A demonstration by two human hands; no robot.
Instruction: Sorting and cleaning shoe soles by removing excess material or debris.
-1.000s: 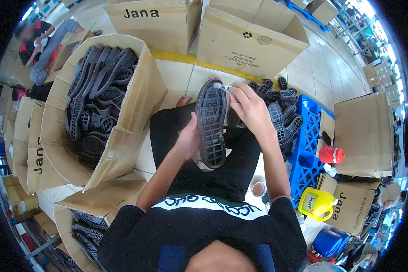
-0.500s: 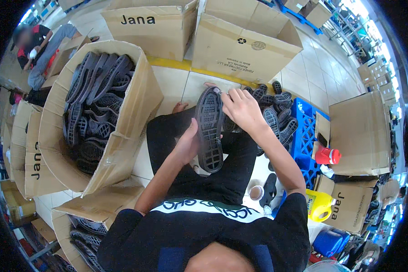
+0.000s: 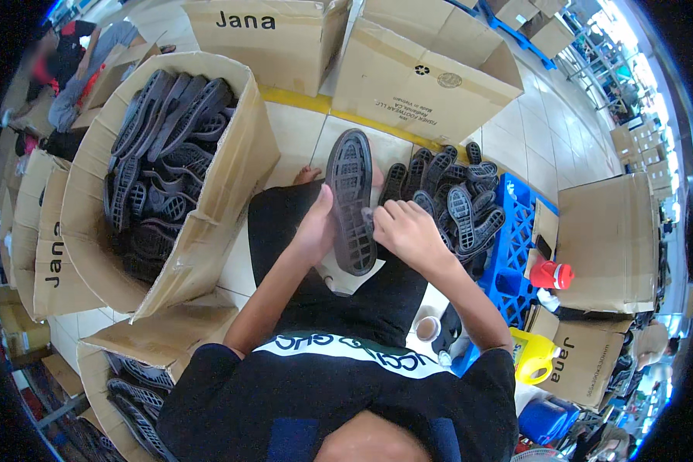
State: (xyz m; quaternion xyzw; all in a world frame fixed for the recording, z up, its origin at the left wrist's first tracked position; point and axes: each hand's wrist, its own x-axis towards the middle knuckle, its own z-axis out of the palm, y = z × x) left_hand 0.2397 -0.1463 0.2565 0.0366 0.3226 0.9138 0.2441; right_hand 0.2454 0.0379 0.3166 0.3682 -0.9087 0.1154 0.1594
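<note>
We are sitting on the floor, and in the middle of the frame we are holding up a dark shoe sole point(image 3: 352, 202) over our lap, with its bumpy side facing us. Our left hand point(image 3: 316, 231) is gripping its left edge, thumb on the front, probably to keep it steady and upright. Our right hand point(image 3: 403, 229) is curled at its right edge, fingertips pinching or picking at the rim, though we cannot tell what they are catching, because they are hiding that spot. The bottom tip of the sole is resting near our knees. Just to the right, a pile of loose soles point(image 3: 454, 196) is lying on a blue plastic crate point(image 3: 516, 246), close enough for an easy reach. At the lower right a small cup point(image 3: 427, 329), a yellow jug point(image 3: 535, 354) and a red-capped bottle point(image 3: 550, 275) are standing, partly cut off by our arm. At the left a big cardboard box point(image 3: 208, 192) is holding many stacked soles point(image 3: 158, 154). Farther up, closed cardboard boxes point(image 3: 416, 73) are waiting. In the upper left corner another person point(image 3: 69, 69) is sitting, too blurry to make out.
</note>
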